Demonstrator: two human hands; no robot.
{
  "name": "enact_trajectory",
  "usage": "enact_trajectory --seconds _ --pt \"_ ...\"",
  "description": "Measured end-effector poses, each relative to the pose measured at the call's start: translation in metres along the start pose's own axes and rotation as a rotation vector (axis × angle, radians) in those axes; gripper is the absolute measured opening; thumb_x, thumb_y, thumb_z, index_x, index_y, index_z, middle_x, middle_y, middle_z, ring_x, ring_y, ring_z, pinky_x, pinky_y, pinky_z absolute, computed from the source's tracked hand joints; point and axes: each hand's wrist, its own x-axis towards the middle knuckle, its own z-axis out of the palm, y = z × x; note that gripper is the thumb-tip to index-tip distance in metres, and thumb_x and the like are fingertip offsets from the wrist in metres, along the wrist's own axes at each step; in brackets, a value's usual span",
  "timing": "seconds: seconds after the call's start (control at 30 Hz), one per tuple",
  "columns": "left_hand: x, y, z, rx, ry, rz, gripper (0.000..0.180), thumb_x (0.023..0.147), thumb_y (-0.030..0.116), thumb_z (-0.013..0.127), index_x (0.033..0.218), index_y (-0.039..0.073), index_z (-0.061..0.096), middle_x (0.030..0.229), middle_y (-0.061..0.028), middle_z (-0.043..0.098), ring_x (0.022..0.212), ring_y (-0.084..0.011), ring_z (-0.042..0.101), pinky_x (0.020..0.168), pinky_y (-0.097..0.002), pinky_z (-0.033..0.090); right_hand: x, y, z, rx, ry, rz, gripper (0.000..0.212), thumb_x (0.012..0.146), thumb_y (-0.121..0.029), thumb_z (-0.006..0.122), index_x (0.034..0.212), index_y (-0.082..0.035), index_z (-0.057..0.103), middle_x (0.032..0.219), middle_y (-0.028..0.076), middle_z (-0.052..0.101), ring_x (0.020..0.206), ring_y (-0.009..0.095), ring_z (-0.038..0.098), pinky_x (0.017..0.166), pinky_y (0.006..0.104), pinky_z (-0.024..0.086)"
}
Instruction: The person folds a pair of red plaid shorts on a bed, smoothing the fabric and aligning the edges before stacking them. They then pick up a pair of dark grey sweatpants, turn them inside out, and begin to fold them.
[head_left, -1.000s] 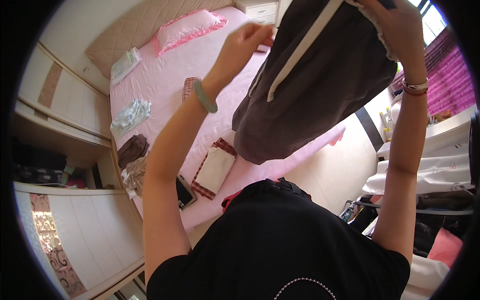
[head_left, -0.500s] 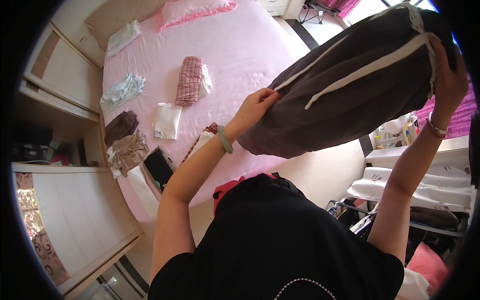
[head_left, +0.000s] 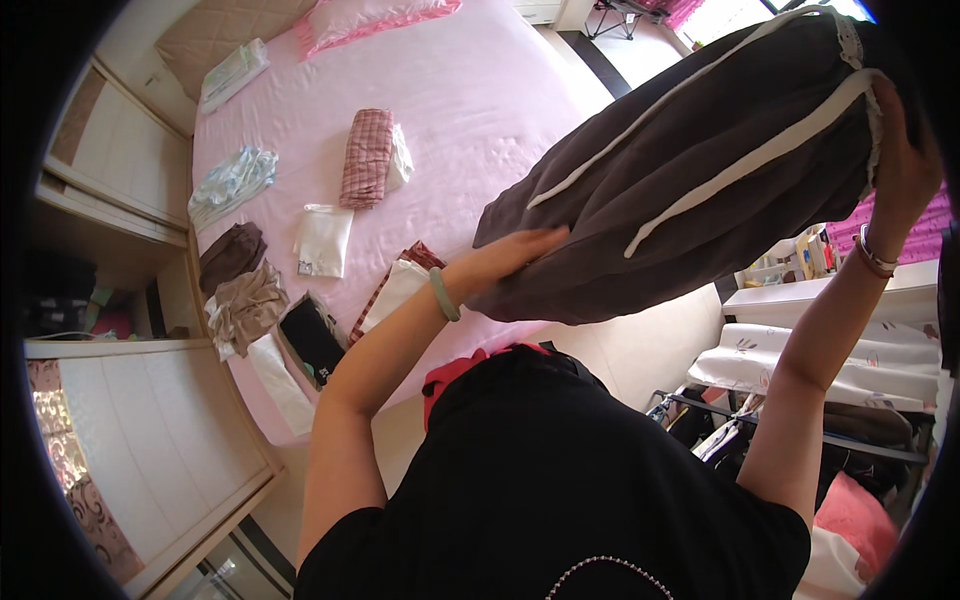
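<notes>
A dark grey-brown garment (head_left: pixel 600 225) with two long white ties hangs stretched across the upper right, above the bed's edge. At its gathered, pale-trimmed end, my right hand (head_left: pixel 905 150) is closed on the fabric; some of those fingers are hidden behind the cloth. My left hand (head_left: pixel 505 255) lies against the garment's lower left side, fingers stretched out and slightly blurred. Both ties hang loose along the cloth, neither of them in my left hand.
A pink-sheeted bed (head_left: pixel 480 130) bears a checked folded cloth (head_left: pixel 367 158), a white folded piece (head_left: pixel 324 240), a brown heap (head_left: pixel 245 305) and other clothes. Shelving (head_left: pixel 110 270) stands at the left. A clothes rack (head_left: pixel 870 450) is at the lower right.
My left hand has let go of the white tie and flattened against the garment, moving slightly down and left. The tie it held now hangs free. My right hand keeps its hold.
</notes>
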Motion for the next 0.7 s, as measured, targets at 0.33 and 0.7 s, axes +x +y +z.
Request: enact_trajectory --seconds 0.33,0.7 --pt "0.018 0.051 0.009 0.368 0.013 0.260 0.033 0.097 0.022 0.053 0.123 0.003 0.061 0.103 -0.0077 0.067 0.091 -0.0175 0.064 0.087 -0.0274 0.049 -0.015 -0.019 -0.012 0.344 -0.081 0.089 0.025 0.084 -0.024 0.079 0.105 -0.009 0.076 0.093 0.004 0.075 0.083 0.011 0.068 0.074 0.0244 0.051" --pt "0.015 0.103 0.115 0.263 0.218 0.805 0.060 0.094 0.031 0.068 0.139 -0.001 0.044 0.130 -0.0133 0.055 0.122 -0.0190 0.051 0.105 -0.0315 0.039 -0.024 -0.036 -0.029 0.298 -0.129 -0.094 0.027 0.079 -0.020 0.083 0.097 -0.003 0.073 0.080 0.004 0.072 0.070 0.007 0.065 0.063 0.0209 0.050"
